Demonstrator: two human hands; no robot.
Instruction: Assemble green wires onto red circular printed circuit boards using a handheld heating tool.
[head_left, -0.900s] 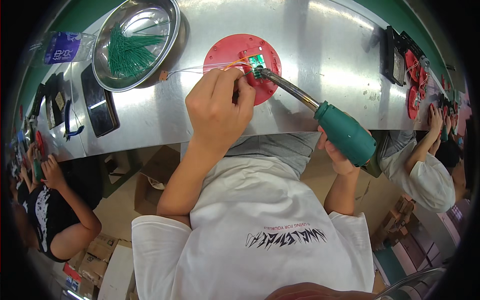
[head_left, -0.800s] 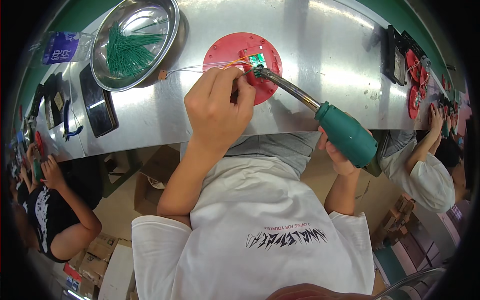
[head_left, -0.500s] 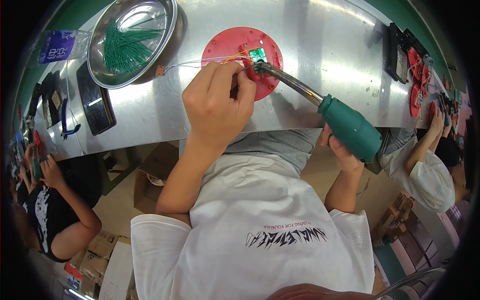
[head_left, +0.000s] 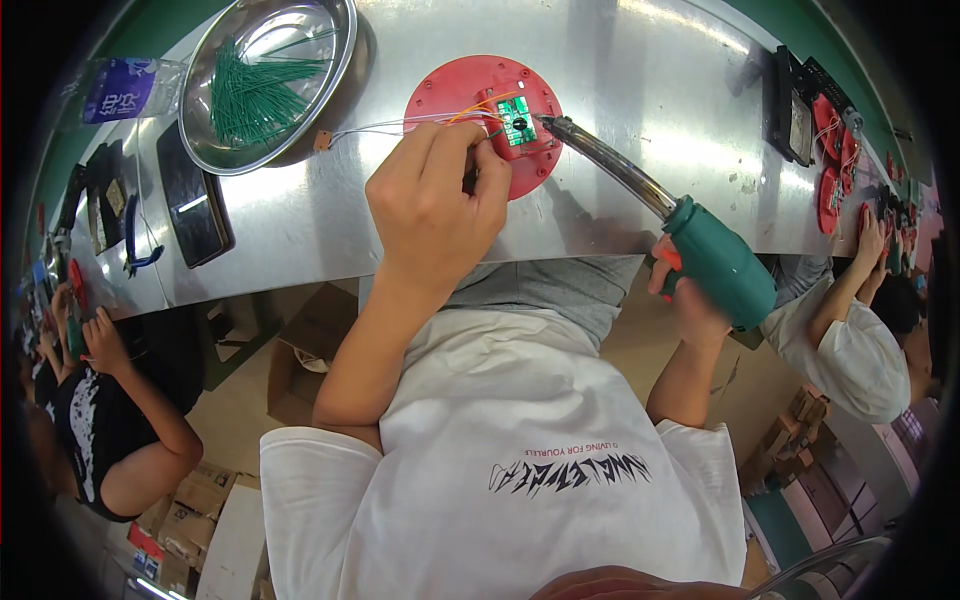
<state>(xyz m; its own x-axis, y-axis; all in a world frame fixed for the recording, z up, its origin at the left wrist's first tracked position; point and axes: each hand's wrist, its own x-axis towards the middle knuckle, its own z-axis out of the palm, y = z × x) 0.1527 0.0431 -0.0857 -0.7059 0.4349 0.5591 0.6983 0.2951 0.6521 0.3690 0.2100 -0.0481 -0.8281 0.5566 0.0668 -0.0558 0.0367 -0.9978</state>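
A round red plastic disc (head_left: 437,88) lies on the metal bench, with a small green circuit board (head_left: 516,118) on its right part. Orange and white wires (head_left: 383,129) run from the board leftward across the disc and out over the bench. My left hand (head_left: 437,195) is pinched closed at the disc's near left, apparently on a thin green wire (head_left: 494,134) that reaches to the board; the fingertips partly hide it. In my right hand (head_left: 694,302) is a soldering gun (head_left: 718,262) with a green handle and red trigger. Its metal tip is just right of the board, apart from it.
A steel bowl (head_left: 190,120) holding many green wires (head_left: 250,98) stands at the far left, beside a dark phone-like slab (head_left: 190,200) and blue-handled pliers (head_left: 131,240). More red discs (head_left: 830,200) and a black tray (head_left: 792,110) are at the right. Co-workers sit on both sides.
The soldering gun has drawn back to the right, its tip lifting off the circuit board and uncovering it. My left hand stays nearly where it was.
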